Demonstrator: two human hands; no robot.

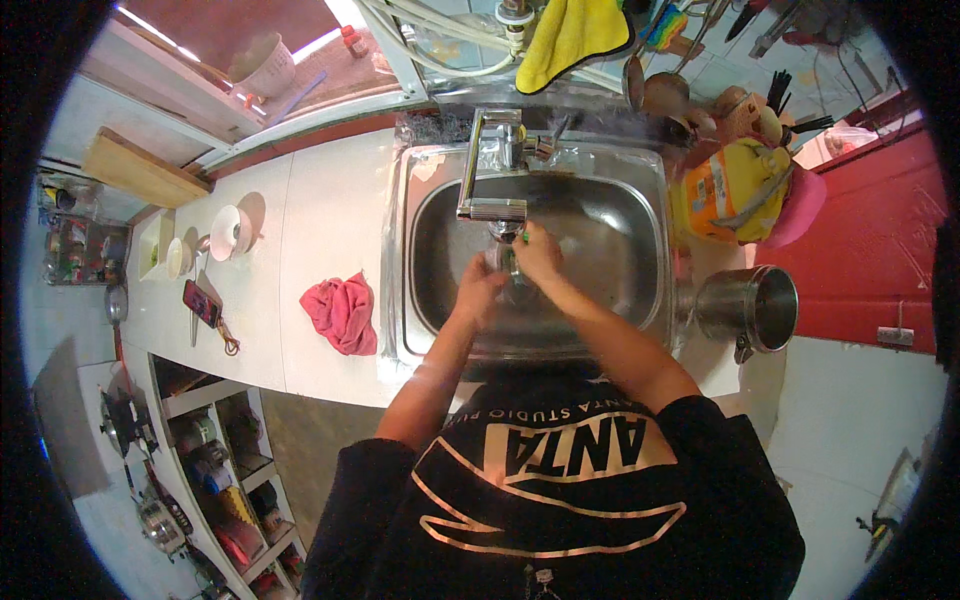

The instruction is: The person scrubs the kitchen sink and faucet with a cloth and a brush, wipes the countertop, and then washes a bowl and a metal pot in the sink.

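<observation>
Both my hands are over the stainless steel sink (600,262), just under the spout of the chrome faucet (491,210). My left hand (480,285) has its fingers curled towards the right hand and is slightly blurred. My right hand (541,255) is closed, and a small green item (526,237) shows at its fingers. Between the hands is something clear and shiny (511,262); whether it is glass or running water cannot be made out. Left of the sink, a crumpled pink cloth (341,311) lies on the white counter (322,187).
A metal pot (742,307) lies on its side at the sink's right. Behind it stands a yellow detergent jug (742,191). Bowls (229,232) and a phone (201,301) are on the far left counter. A yellow cloth (574,41) hangs above the faucet.
</observation>
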